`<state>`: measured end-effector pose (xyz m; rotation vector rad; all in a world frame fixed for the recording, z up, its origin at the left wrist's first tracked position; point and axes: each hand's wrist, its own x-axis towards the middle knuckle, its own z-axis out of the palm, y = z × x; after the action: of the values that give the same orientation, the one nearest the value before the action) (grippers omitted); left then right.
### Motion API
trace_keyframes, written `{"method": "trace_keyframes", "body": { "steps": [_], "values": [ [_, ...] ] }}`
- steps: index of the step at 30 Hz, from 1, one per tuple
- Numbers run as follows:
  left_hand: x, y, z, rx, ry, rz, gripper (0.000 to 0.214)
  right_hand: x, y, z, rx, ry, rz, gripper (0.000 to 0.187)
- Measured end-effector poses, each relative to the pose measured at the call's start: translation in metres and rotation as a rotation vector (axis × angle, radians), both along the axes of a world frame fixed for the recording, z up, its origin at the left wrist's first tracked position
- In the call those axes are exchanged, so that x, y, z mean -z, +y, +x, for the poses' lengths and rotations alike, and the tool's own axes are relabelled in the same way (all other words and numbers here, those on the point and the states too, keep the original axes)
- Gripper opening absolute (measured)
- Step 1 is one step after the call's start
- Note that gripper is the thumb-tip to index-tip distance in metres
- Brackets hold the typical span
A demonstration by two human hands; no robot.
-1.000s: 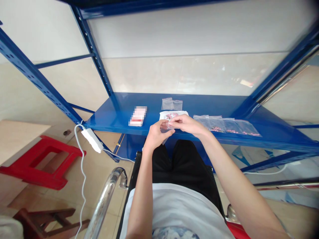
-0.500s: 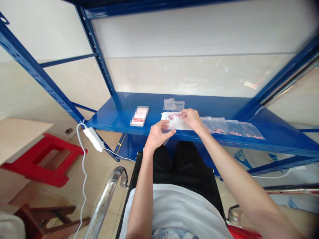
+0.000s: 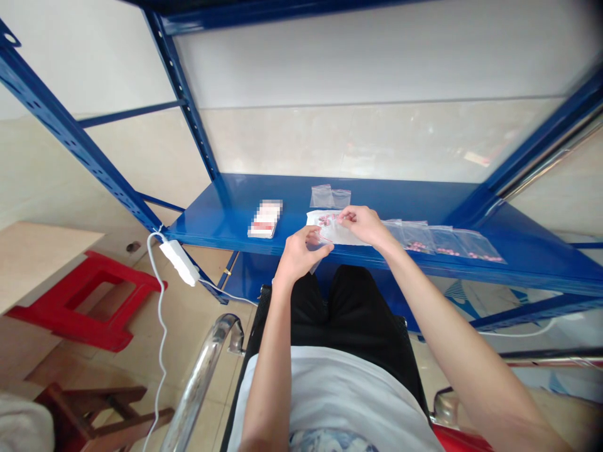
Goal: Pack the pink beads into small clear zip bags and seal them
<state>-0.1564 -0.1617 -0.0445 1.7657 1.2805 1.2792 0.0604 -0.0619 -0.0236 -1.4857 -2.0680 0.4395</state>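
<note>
Along the blue steel shelf, a row of filled zip bags with pink pieces inside lined up at right, two clear bags with no contents showing at far. Between them, loose pink pieces on a white sheet, right hand pinched narrow over them, left hand curled just nearer; any grip by either hand impossible to tell.

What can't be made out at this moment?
All in the head view:
Left hand and right hand: their fingers hide whether they grip anything.
White sheet: the hands cover part of it.
Pack: pixelated, so its print is unreadable.
Bags: the pink beads inside are too small to count.
</note>
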Motion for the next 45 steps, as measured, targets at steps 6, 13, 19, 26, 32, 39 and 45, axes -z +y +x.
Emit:
{"method": "trace_keyframes", "body": {
  "steps": [6, 13, 19, 26, 32, 39, 45],
  "values": [
    [-0.002, -0.002, 0.003, 0.042, 0.023, 0.011, 0.047, -0.028, -0.038, -0.009, -0.465, 0.131, -0.151, 0.033],
    [-0.003, -0.003, 0.001, 0.053, 0.009, 0.022, 0.046, -0.034, -0.025, -0.006, -0.39, 0.161, -0.15, 0.033],
    [0.0, 0.001, 0.0, 0.016, 0.002, 0.019, 0.048, -0.002, 0.018, 0.005, 0.106, -0.097, 0.108, 0.023],
    [0.001, 0.001, 0.0, 0.013, -0.002, 0.009, 0.047, 0.025, 0.028, 0.0, 0.128, -0.193, 0.141, 0.023],
    [0.001, 0.0, -0.001, 0.013, -0.006, -0.004, 0.047, 0.03, 0.03, -0.006, 0.145, -0.196, 0.101, 0.022],
    [0.0, 0.0, -0.002, 0.003, -0.007, 0.0, 0.047, 0.012, 0.016, -0.003, 0.072, -0.008, 0.039, 0.016],
    [0.0, 0.0, 0.0, 0.043, -0.001, 0.035, 0.048, -0.009, -0.033, -0.011, -0.342, 0.391, -0.175, 0.036]
  ]
}}
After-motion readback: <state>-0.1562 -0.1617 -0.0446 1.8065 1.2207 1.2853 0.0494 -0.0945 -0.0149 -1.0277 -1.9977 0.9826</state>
